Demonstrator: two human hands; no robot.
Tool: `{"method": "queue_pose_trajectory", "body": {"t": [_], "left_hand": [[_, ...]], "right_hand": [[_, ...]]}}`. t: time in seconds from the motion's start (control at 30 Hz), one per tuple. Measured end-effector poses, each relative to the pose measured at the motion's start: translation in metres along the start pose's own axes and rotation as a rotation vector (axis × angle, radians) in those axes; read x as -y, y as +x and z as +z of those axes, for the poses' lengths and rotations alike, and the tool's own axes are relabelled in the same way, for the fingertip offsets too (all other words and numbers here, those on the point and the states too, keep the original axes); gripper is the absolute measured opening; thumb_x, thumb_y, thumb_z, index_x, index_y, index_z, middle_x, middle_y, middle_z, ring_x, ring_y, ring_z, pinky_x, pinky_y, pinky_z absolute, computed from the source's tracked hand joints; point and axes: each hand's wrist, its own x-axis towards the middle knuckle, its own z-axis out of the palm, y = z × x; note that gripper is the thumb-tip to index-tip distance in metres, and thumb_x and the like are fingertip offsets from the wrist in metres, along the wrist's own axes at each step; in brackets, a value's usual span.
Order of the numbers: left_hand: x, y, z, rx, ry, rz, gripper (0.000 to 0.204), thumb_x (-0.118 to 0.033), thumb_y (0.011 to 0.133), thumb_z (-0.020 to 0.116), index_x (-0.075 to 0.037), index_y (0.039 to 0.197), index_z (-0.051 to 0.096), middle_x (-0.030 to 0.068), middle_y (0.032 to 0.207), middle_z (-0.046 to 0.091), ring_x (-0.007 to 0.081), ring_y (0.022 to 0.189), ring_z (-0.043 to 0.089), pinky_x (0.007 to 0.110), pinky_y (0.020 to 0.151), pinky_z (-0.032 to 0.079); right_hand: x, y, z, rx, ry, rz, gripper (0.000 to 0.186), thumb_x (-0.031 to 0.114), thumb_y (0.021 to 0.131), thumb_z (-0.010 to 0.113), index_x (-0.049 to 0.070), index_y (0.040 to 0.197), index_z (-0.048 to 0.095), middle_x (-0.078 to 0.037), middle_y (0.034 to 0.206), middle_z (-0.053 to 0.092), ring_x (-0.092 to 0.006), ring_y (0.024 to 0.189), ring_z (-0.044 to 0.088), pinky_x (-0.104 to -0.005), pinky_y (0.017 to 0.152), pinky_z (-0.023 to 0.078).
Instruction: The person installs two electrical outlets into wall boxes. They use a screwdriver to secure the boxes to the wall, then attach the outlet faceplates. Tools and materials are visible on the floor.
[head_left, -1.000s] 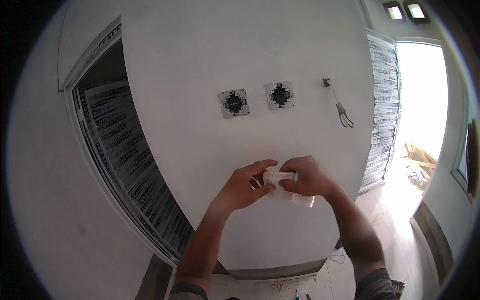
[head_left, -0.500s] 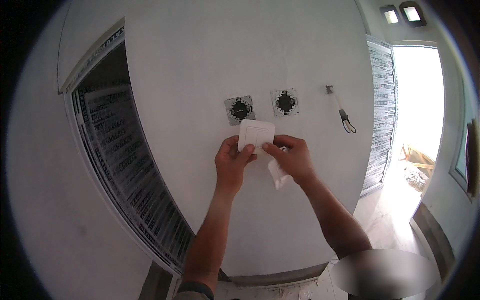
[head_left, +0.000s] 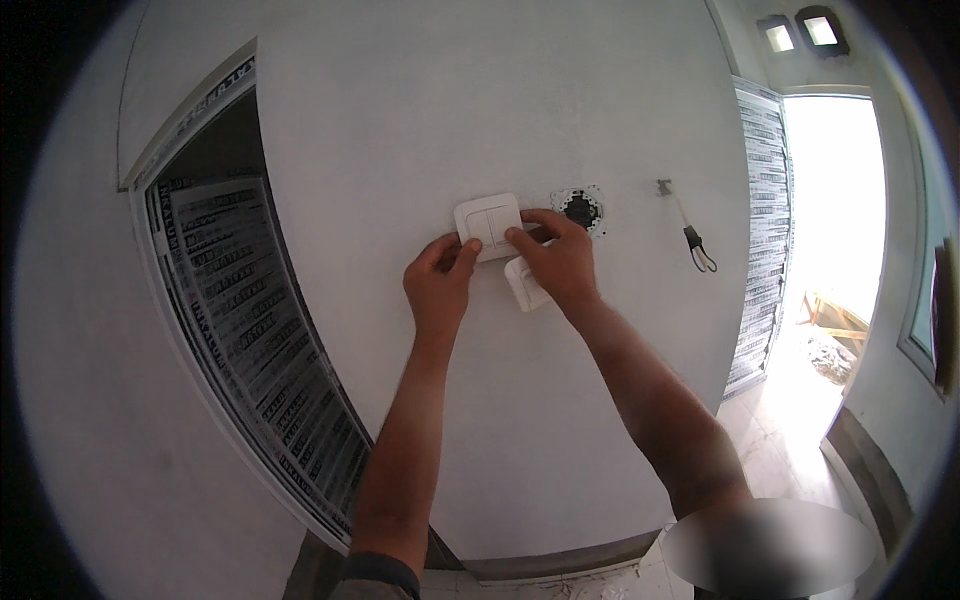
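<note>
Head view: white wall (head_left: 400, 150), mid-height.
Switch plate (head_left: 487, 224): flat on wall, left of open wall box (head_left: 580, 209).
Left hand (head_left: 438, 290): fingertips pinch plate's lower left corner.
Right hand (head_left: 558, 268): thumb presses plate's right edge; fingers curl around spare plate (head_left: 523, 285).
Technique: keep edges level; press evenly.

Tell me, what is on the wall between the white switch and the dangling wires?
An open round wall box, seen in the head view, lies between the switch and the wires; the right hand reaches just below it.

White switch plate (head_left: 487, 224); white wall (head_left: 480, 100) (dark wall box (head_left: 580, 209))
</note>
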Motion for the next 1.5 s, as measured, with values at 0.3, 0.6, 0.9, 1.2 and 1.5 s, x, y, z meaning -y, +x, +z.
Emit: {"method": "queue_pose_trajectory", "body": {"t": [0.3,0.6,0.9,1.2,1.5], "left_hand": [[-0.004,-0.001,0.002,-0.054,0.181,0.118,0.035,-0.023,0.090,0.082,0.004,0.112,0.075,0.0113,0.089,0.076,0.0155,0.080,0.070,0.028,0.072,0.056],[-0.007,-0.007,-0.002,-0.038,0.183,0.101,0.033,-0.019,0.089,0.082,0.003,0.111,0.074,0.0122,0.097,0.077,0.0163,0.085,0.071,0.031,0.081,0.057],[0.041,-0.059,-0.028,-0.026,-0.011,0.014,0.027,-0.009,0.089,0.081,0.002,0.108,0.066,0.0067,0.097,0.073,0.0118,0.087,0.067,0.027,0.082,0.054],[0.041,-0.049,-0.022,0.007,-0.008,0.098,0.027,-0.010,0.090,0.080,0.003,0.108,0.066,0.0084,0.095,0.073,0.0123,0.086,0.069,0.028,0.079,0.055],[-0.001,0.006,-0.007,0.041,0.132,0.166,0.032,-0.018,0.091,0.081,0.005,0.111,0.069,0.0126,0.097,0.074,0.0159,0.088,0.070,0.030,0.079,0.057]], "right_hand": [[-0.004,-0.001,0.001,-0.040,-0.072,-0.057,0.033,0.021,0.087,0.078,0.001,0.113,0.074,-0.011,0.091,0.075,-0.0166,0.083,0.071,-0.0327,0.076,0.056],[-0.009,0.002,-0.006,-0.024,-0.228,-0.279,0.029,0.020,0.086,0.076,0.000,0.107,0.073,-0.016,0.097,0.075,-0.0287,0.089,0.073,-0.0385,0.080,0.056],[-0.031,-0.065,0.011,-0.020,-0.154,-0.258,0.028,0.019,0.088,0.075,0.001,0.108,0.069,-0.017,0.103,0.070,-0.0329,0.093,0.071,-0.0419,0.082,0.056],[-0.042,-0.056,0.014,-0.070,-0.147,-0.265,0.029,0.016,0.087,0.077,-0.001,0.108,0.070,-0.018,0.100,0.072,-0.0303,0.090,0.071,-0.0403,0.080,0.056],[-0.017,-0.005,0.012,-0.173,-0.055,-0.252,0.025,0.017,0.086,0.078,-0.001,0.103,0.075,-0.012,0.091,0.075,-0.0191,0.083,0.071,-0.0337,0.075,0.056]]}}
